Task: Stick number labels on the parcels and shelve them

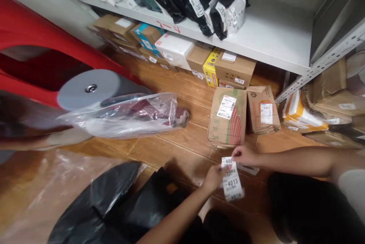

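A white strip of printed number labels (232,183) hangs over the floor, with numbers such as 4002 and 4013 on it. My left hand (214,177) grips the strip's left side, thumb across the front. At the top corner, by the uppermost label, the fingertips of my right hand (245,155) are pinched together. Whether that label has come away from the strip cannot be made out. Just beyond my hands stands a brown carton (226,116) with a white shipping label, and a smaller carton (264,110) leans beside it.
Overhead juts a white shelf (279,31) with black and white parcels. Boxes (173,52) line the floor beneath it. On the left are a red plastic stool (37,57), a grey disc-shaped end (88,88) and a clear plastic bag (137,116). Black bags (114,206) lie nearby.
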Demonstrator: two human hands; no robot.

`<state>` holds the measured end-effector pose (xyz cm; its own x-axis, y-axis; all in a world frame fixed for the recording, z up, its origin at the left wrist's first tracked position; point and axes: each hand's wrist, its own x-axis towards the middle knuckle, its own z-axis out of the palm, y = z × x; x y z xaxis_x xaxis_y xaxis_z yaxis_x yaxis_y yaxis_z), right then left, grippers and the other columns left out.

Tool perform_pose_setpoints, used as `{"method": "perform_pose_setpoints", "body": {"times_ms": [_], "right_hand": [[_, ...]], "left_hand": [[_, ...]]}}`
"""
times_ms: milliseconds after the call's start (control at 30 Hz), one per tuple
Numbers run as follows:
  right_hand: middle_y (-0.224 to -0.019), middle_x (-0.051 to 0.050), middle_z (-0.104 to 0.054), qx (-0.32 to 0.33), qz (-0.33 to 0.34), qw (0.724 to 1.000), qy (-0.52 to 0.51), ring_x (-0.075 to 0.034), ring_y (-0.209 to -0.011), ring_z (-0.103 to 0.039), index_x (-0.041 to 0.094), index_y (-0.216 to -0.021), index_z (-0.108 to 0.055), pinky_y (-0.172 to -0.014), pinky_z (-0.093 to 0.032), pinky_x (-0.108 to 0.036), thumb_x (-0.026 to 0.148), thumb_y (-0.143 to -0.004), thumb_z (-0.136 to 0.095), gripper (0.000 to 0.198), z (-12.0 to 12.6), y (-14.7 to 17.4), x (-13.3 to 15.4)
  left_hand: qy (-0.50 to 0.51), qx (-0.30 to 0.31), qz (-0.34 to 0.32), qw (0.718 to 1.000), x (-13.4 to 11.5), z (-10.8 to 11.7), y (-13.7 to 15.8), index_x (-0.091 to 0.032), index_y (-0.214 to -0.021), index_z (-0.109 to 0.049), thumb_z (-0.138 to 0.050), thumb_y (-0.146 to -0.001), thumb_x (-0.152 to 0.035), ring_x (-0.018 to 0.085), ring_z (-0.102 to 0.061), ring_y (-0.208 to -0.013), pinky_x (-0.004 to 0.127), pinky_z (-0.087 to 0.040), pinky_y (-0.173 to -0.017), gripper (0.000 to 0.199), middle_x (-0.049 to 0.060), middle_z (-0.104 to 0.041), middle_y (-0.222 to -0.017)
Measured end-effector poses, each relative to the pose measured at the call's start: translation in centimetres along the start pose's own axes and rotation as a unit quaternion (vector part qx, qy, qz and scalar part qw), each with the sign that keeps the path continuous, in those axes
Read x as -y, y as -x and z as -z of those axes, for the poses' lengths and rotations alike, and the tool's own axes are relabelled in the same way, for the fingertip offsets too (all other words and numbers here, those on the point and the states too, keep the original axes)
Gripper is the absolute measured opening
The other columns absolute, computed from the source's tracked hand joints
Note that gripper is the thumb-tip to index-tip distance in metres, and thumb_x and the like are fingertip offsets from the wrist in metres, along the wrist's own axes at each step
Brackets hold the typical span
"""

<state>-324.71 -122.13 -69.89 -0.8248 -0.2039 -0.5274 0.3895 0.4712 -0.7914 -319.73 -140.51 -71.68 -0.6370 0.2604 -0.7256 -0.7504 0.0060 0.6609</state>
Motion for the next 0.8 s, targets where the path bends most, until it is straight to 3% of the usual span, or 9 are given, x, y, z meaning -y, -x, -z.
{"method": "perform_pose_setpoints", "body": {"times_ms": [167,333,500,667,733,800], "right_hand": [[-0.062,0.0,-0.068,-0.124,-0.028,0.991,0.032,-0.019,-0.063,-0.064,0.02,-0.059,-0.065,-0.063,-0.049,-0.028,0.002,-0.067,-0.071,0.021,-7.0,-0.8,-3.1],[-0.085,-0.008,-0.073,-0.252,-0.018,0.967,0.033,-0.023,-0.081,-0.068,0.02,-0.08,-0.066,-0.078,-0.053,-0.034,0.021,-0.087,-0.056,0.012,-8.6,-1.9,-6.0],[-0.077,-0.01,-0.072,-0.454,0.01,0.89,-0.027,-0.026,-0.073,-0.066,0.021,-0.074,-0.063,-0.072,-0.054,-0.036,0.04,-0.083,-0.06,0.021,-9.5,-4.0,-7.9],[-0.08,-0.014,-0.071,-0.559,-0.073,0.824,-0.064,-0.027,-0.073,-0.066,0.02,-0.08,-0.06,-0.07,-0.054,-0.037,0.049,-0.081,-0.064,0.028,-11.8,-5.7,-8.3],[-0.075,-0.012,-0.069,-0.552,-0.083,0.828,-0.048,-0.027,-0.07,-0.065,0.022,-0.074,-0.057,-0.068,-0.054,-0.037,0.052,-0.081,-0.064,0.031,-12.2,-5.4,-8.3],[-0.074,-0.01,-0.068,-0.464,-0.016,0.886,-0.01,-0.027,-0.073,-0.065,0.024,-0.066,-0.055,-0.073,-0.054,-0.036,0.05,-0.082,-0.063,0.032,-11.9,-4.8,-8.4]], "left_hand": [[-0.015,-0.02,0.018,1.0,4.7,2.7,-0.8,-0.014,-0.062,-0.072,-0.087,-0.052,-0.052,0.02,-0.064,-0.06,0.028,-0.046,-0.059,0.042,0.006,-0.072,-0.063],[-0.095,0.017,0.023,0.995,7.1,4.1,-0.9,-0.016,-0.058,-0.071,-0.083,-0.057,-0.049,0.021,-0.064,-0.057,0.027,-0.041,-0.053,0.035,0.004,-0.07,-0.058],[-0.096,0.053,0.008,0.994,8.0,3.7,-0.5,-0.016,-0.064,-0.074,-0.079,-0.061,-0.054,0.022,-0.066,-0.062,0.027,-0.043,-0.057,0.039,0.005,-0.073,-0.065],[-0.069,0.067,-0.003,0.995,8.4,2.6,-0.2,-0.016,-0.067,-0.073,-0.078,-0.06,-0.06,0.021,-0.063,-0.061,0.028,-0.043,-0.059,0.045,0.004,-0.072,-0.066],[-0.045,0.058,-0.003,0.997,8.3,2.5,0.0,-0.016,-0.067,-0.072,-0.078,-0.058,-0.064,0.021,-0.062,-0.062,0.029,-0.043,-0.059,0.049,0.005,-0.072,-0.066],[-0.017,0.044,-0.009,0.999,8.1,2.4,0.1,-0.015,-0.068,-0.071,-0.078,-0.056,-0.067,0.021,-0.061,-0.062,0.029,-0.043,-0.06,0.054,0.005,-0.071,-0.066]]}}
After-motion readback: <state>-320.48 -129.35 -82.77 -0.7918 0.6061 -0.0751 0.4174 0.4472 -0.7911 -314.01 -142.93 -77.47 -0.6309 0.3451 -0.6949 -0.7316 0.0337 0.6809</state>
